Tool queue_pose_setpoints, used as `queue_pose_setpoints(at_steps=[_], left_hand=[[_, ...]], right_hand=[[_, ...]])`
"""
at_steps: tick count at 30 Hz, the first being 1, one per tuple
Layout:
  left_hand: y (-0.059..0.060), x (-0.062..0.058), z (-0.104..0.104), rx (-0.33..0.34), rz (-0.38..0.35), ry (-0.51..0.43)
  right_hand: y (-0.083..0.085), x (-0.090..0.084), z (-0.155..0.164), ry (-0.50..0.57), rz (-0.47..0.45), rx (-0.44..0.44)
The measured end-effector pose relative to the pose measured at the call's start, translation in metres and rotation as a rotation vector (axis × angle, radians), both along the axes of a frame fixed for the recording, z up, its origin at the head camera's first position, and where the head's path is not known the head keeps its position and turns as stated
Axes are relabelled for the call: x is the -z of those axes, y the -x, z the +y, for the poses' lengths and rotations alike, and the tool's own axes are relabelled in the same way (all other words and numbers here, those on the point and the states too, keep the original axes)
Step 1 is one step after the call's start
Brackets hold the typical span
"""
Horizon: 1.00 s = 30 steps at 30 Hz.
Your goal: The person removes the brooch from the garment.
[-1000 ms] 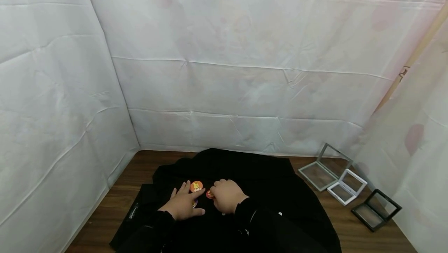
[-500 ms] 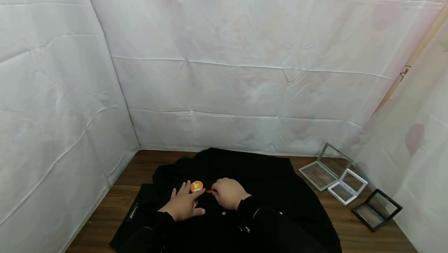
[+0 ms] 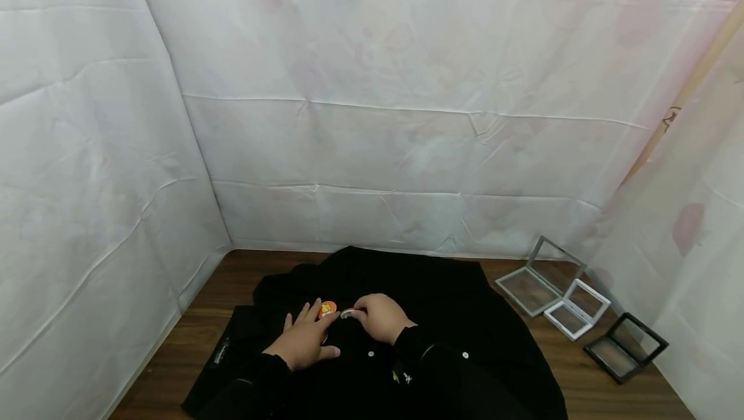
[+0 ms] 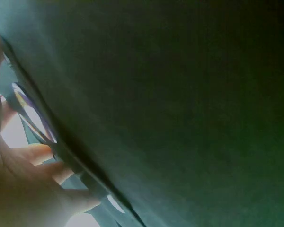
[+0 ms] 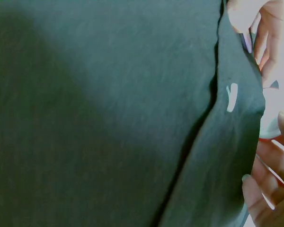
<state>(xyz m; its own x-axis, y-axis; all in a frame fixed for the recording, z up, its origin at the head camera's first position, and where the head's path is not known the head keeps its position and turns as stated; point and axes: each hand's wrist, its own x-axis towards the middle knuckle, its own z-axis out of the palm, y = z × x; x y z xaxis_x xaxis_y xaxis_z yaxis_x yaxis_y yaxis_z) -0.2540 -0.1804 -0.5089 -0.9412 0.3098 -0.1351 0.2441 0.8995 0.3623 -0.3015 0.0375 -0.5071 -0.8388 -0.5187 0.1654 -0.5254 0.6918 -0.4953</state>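
A black shirt point(image 3: 418, 284) lies spread over the table. My right hand point(image 3: 382, 318) pinches a small round pin badge point(image 3: 347, 313) between thumb and fingers, its pale back partly showing. In the right wrist view this badge point(image 5: 270, 113) appears white with a red edge. My left hand point(image 3: 299, 341) rests on the shirt with fingers spread, fingertips at an orange round badge point(image 3: 328, 308) with a yellow figure. Another badge, purple-rimmed point(image 4: 34, 113), sits by the left fingers in the left wrist view, mostly hidden by that hand in the head view.
Three folding mirrors stand open at the right: a large grey one point(image 3: 530, 291), a white one point(image 3: 568, 321) and a black one point(image 3: 613, 357). White buttons point(image 3: 371, 354) show on the shirt. Pale cloth walls point(image 3: 349, 148) enclose the wooden table point(image 3: 168, 368).
My right hand has shifted slightly up and turned the badge: its red face showed first, then its edge, now its pale back. My left hand stays nearly in place.
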Motion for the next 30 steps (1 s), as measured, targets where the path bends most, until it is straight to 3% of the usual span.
queue_pose_setpoints(at_steps=[10, 18, 24, 30], left_hand=[[0.005, 0.003, 0.001, 0.056, 0.057, -0.020], [0.006, 0.000, 0.000, 0.088, 0.053, -0.020], [0.009, -0.001, 0.001, 0.085, 0.040, -0.026], [0.014, 0.003, -0.002, 0.094, 0.041, 0.031]], right_hand=[[0.002, 0.010, -0.004, 0.165, -0.064, 0.071], [0.006, 0.018, -0.008, 0.269, -0.177, 0.190], [0.003, 0.015, -0.010, 0.245, -0.167, 0.248], [-0.002, 0.014, -0.009, 0.188, -0.132, 0.211]])
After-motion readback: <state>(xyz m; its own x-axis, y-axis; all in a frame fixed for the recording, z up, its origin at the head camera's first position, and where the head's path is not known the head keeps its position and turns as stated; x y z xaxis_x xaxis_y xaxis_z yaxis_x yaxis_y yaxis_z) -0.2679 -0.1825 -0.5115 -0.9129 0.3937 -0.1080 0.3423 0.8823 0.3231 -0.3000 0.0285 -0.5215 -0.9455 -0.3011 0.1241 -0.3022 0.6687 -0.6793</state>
